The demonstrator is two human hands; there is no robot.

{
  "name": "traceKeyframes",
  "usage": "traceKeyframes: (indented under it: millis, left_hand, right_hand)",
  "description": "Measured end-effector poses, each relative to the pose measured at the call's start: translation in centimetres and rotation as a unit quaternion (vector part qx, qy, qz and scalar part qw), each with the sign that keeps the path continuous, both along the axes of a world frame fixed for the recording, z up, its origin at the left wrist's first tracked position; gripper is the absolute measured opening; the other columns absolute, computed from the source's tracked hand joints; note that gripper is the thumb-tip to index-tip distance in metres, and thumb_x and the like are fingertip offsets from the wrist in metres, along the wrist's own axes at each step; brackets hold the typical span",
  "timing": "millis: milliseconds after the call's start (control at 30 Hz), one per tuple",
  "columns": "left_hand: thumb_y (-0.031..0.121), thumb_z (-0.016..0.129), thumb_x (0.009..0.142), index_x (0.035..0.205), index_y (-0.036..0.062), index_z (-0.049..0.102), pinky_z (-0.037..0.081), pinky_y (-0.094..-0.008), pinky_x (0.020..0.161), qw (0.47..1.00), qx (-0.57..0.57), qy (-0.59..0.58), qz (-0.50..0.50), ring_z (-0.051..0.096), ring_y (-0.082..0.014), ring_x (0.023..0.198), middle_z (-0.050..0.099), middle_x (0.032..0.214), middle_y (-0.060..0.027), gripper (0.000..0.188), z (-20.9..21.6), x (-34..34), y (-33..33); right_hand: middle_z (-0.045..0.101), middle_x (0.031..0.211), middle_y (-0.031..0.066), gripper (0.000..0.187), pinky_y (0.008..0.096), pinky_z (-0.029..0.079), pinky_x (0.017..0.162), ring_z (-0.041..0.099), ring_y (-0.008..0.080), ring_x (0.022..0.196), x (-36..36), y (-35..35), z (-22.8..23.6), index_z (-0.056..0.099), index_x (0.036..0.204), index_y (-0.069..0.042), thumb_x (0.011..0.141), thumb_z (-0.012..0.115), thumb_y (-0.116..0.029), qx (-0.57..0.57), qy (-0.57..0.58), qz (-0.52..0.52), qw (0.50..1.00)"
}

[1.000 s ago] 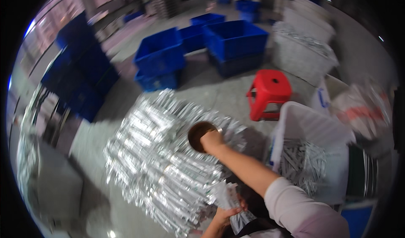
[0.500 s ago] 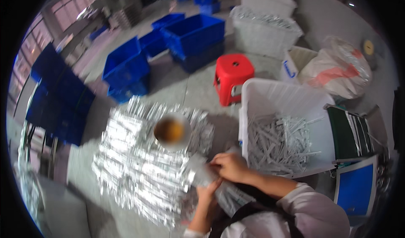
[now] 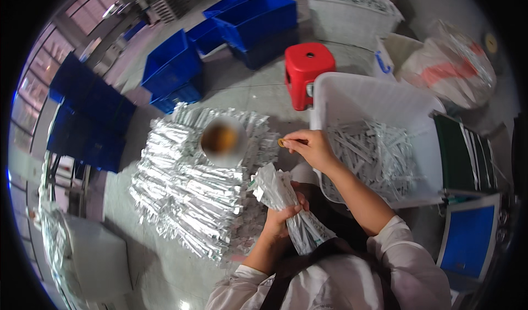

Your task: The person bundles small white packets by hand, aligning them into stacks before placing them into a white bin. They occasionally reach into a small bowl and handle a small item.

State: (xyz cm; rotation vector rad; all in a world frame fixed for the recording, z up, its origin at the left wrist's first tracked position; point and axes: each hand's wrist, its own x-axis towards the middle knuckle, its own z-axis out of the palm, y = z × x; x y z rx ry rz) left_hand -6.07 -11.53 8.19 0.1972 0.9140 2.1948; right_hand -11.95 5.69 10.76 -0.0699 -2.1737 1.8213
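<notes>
My left hand (image 3: pixel 281 217) is closed around a bundle of long silvery foil strips (image 3: pixel 276 188), held upright and tilted near my lap. Away to the upper right of it, my right hand (image 3: pixel 312 148) pinches a small yellowish rubber band (image 3: pixel 281 143) between thumb and fingers, apart from the bundle. A large pile of shiny foil strips (image 3: pixel 184 183) lies in rows to the left. On the pile sits a round white container (image 3: pixel 240 155); its brownish-yellow contents are blurred.
A white bin (image 3: pixel 379 98) with loose thin strips stands at my right. Beyond are a red stool (image 3: pixel 309 60), blue crates (image 3: pixel 256 21), a filled white tub (image 3: pixel 352 24) and a plastic sack (image 3: pixel 451 71). A grey-white bin (image 3: pixel 99 255) stands at the lower left.
My right hand has left the bundle and moved up and right, with the rubber band now visible in it. My left hand still grips the bundle. The whole view has shifted slightly.
</notes>
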Motion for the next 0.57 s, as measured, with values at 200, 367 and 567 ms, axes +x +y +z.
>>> traceKeyframes:
  millis: [200, 367, 567]
  left_hand:
    - [0.010, 0.069, 0.057, 0.115, 0.0040, 0.037, 0.043, -0.0327, 0.064, 0.996, 0.007, -0.003, 0.093, 0.052, -0.0234, 0.070, 0.048, 0.076, -0.0086, 0.066, -0.5, -0.6, -7.2]
    - [0.009, 0.070, 0.058, 0.114, 0.0038, 0.037, 0.044, -0.0341, 0.066, 0.992, 0.046, -0.048, 0.105, 0.054, -0.0236, 0.073, 0.051, 0.078, -0.0094, 0.066, -2.6, -1.6, -9.3]
    - [0.007, 0.068, 0.063, 0.124, 0.0072, 0.031, 0.044, -0.0351, 0.069, 0.986, 0.030, -0.087, 0.142, 0.054, -0.0242, 0.077, 0.053, 0.082, -0.0101, 0.071, -3.1, -3.3, -10.7]
  right_hand:
    - [0.064, 0.068, 0.0099, 0.014, 0.0314, 0.047, 0.057, 0.062, 0.0205, 0.062, -12.0, -8.8, -0.7, 0.067, 0.080, -0.005, 0.072, 0.065, -0.017, 0.197, 0.014, 0.043, 0.979]
    - [0.063, 0.074, 0.0098, 0.010, 0.0387, 0.047, 0.062, 0.060, 0.0288, 0.069, -18.9, -14.4, -7.0, 0.063, 0.070, -0.007, 0.073, 0.060, -0.017, 0.352, -0.086, -0.002, 0.932]
    - [0.060, 0.077, 0.0090, 0.012, 0.0394, 0.046, 0.070, 0.057, 0.0287, 0.080, -20.1, -15.2, -10.0, 0.056, 0.074, -0.008, 0.075, 0.062, -0.018, 0.346, -0.008, 0.084, 0.935]
